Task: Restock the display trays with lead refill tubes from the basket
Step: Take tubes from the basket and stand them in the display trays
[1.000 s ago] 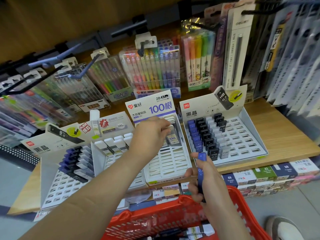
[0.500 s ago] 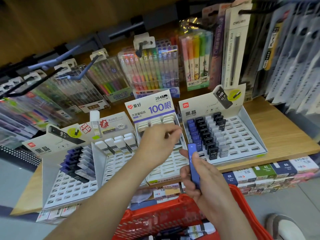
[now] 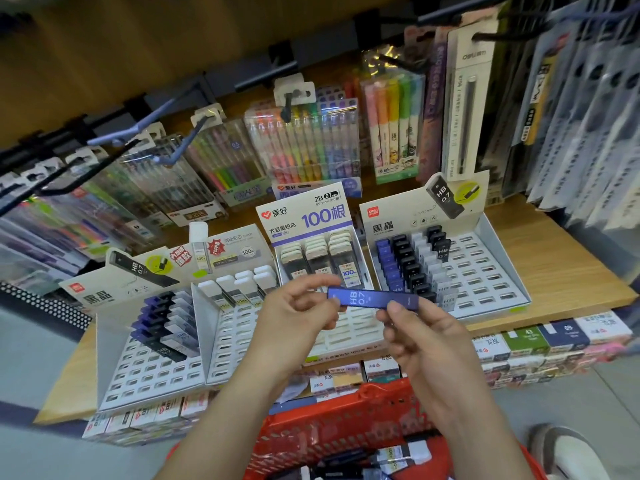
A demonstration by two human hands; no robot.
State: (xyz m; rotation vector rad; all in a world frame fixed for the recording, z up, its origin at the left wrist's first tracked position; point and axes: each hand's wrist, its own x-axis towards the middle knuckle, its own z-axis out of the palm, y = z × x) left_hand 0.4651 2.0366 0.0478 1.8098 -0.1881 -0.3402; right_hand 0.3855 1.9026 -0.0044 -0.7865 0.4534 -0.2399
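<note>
On the pale wooden shelf (image 3: 561,271), side by side: four white slotted display trays, from leftmost tray (image 3: 138,379) through second tray (image 3: 228,344) and third tray (image 3: 349,336) to rightmost tray (image 3: 485,285). Behind these, hung on pegs: clear plastic pen packs (image 3: 304,147). Over the third tray's near part, lying crosswise: dark blue flat plastic lead refill tube (image 3: 372,298), left end in the left hand (image 3: 294,317), right end in the right hand (image 3: 429,344). Nearest, below the shelf edge: red plastic mesh basket (image 3: 346,424), more tubes inside. Under the shelf, right of the basket: stacked small cardboard boxes (image 3: 554,337).

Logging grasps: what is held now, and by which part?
A blue HB 0.7 lead tube, held level: the left hand pinches its left end, the right hand its right end.
</note>
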